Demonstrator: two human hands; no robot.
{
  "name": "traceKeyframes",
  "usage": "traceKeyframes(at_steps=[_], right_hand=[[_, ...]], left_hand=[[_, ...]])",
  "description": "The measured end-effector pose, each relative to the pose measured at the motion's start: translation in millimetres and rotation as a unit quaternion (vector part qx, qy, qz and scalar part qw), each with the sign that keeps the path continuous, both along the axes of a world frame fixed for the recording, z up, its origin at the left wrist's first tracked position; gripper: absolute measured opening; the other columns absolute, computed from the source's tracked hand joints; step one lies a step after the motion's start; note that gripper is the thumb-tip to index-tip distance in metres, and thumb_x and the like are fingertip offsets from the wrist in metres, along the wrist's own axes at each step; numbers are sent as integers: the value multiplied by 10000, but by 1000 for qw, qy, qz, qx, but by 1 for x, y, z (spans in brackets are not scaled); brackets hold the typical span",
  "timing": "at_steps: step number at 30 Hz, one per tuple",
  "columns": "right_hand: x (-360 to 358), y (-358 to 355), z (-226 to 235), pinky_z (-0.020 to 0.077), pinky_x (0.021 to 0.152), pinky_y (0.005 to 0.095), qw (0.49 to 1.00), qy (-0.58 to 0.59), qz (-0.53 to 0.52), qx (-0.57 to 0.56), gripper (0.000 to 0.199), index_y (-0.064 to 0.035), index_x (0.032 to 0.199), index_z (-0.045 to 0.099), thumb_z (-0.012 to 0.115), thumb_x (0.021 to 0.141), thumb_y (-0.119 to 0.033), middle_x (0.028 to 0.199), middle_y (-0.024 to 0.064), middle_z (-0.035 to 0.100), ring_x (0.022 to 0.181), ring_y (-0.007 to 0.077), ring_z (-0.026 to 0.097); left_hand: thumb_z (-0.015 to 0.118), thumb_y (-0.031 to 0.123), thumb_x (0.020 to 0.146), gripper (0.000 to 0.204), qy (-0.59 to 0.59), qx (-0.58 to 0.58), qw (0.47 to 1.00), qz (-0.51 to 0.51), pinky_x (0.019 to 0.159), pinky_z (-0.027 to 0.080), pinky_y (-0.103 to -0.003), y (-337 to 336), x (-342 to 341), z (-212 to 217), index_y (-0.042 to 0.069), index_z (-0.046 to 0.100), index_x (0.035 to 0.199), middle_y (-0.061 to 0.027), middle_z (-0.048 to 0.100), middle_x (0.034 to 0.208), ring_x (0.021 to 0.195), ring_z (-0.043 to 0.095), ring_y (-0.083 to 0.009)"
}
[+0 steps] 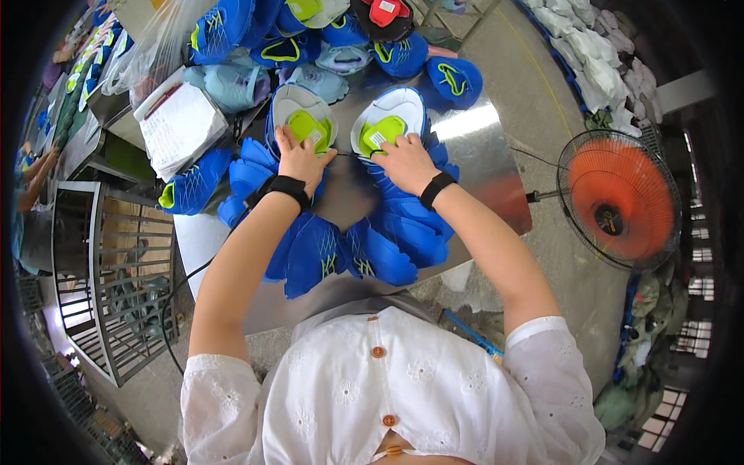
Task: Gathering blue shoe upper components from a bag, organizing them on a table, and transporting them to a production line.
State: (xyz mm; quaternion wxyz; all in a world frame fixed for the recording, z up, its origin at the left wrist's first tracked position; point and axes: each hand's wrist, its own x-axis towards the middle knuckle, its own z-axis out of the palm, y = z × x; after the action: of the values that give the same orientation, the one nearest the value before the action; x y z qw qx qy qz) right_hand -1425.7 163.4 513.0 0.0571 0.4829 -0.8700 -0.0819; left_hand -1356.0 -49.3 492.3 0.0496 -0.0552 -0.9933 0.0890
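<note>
Two blue shoe uppers lie side by side on a shiny metal table [496,167], each with a pale grey insole and a lime green heel patch. My left hand [301,159] presses on the near end of the left insole [304,116]. My right hand [404,161] presses its fingers on the green patch of the right insole [387,122]. Both wrists wear black bands. More blue uppers [372,244] fan out in a ring under and around my hands.
A heap of blue and light blue uppers [263,46] fills the table's far side. A stack of white paper [180,128] lies at left. An orange fan [618,200] stands on the floor at right. A metal rack [108,271] is at left, where another person's arm [35,182] shows.
</note>
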Motion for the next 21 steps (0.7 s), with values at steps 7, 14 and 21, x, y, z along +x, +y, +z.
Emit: traceKeyframes(at_steps=[7,14,21], right_hand=[[12,8,0,410,722,343,992,-26,75,-94,143,-152,755,633,493,734,-128,804,40,572,819,229,549],[4,-12,8,481,625,391,983,-150,-26,-100,98,-66,801,575,503,742,-96,828,116,588,738,309,590],[18,2,23,488,715,384,966,-248,-51,50,396,-68,943,607,724,645,-301,974,140,540,878,301,576]], left_hand=[[646,303,664,436,-112,91,989,-35,890,243,-646,40,-16,0,188,581,1079,-107,479,1169,1152,370,-405],[594,302,725,347,-249,374,891,-60,735,456,-385,49,-35,-15,34,622,943,-197,626,827,782,597,-347],[608,352,755,341,-277,546,791,5,583,418,-317,47,11,-4,12,627,774,-108,589,661,608,545,-192]])
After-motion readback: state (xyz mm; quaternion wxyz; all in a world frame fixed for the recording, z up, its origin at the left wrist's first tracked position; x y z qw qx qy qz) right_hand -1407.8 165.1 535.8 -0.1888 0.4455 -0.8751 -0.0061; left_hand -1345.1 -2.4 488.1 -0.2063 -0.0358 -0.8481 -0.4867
